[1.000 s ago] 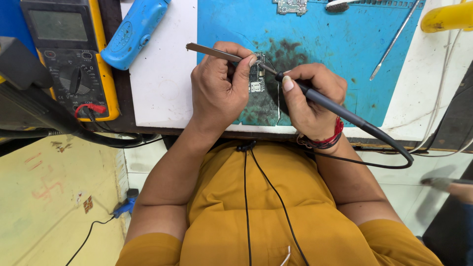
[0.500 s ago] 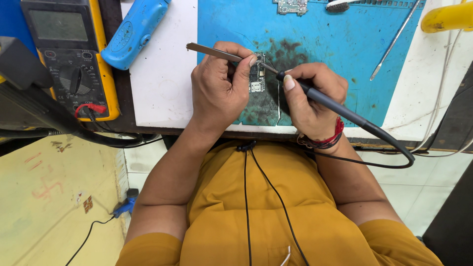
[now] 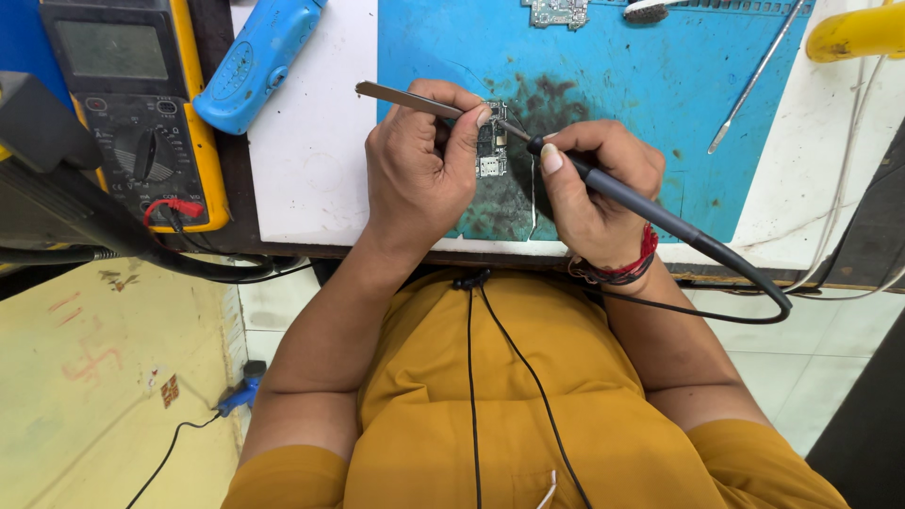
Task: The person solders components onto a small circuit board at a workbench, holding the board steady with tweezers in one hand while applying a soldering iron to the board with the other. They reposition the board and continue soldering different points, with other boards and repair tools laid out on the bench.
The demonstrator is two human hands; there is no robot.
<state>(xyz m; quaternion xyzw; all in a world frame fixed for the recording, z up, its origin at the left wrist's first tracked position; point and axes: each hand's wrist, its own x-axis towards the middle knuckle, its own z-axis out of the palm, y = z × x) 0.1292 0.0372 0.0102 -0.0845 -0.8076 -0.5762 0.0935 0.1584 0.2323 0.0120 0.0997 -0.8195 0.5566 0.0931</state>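
A small circuit board (image 3: 492, 151) lies on a stained blue work mat (image 3: 622, 85) near the table's front edge. My left hand (image 3: 415, 174) pinches metal tweezers (image 3: 396, 94), whose tips reach down to the board. My right hand (image 3: 599, 188) grips a black soldering iron (image 3: 641, 203) like a pen, its tip touching the board beside the tweezers. The iron's black cable (image 3: 754, 283) loops off the table to the right. Both hands rest on the mat, close together.
A yellow multimeter (image 3: 132, 113) and a blue handheld tool (image 3: 255, 61) lie at the left. Another circuit board (image 3: 556, 11), a metal probe (image 3: 754, 85) and a yellow tool (image 3: 858, 33) sit at the far side and right of the mat.
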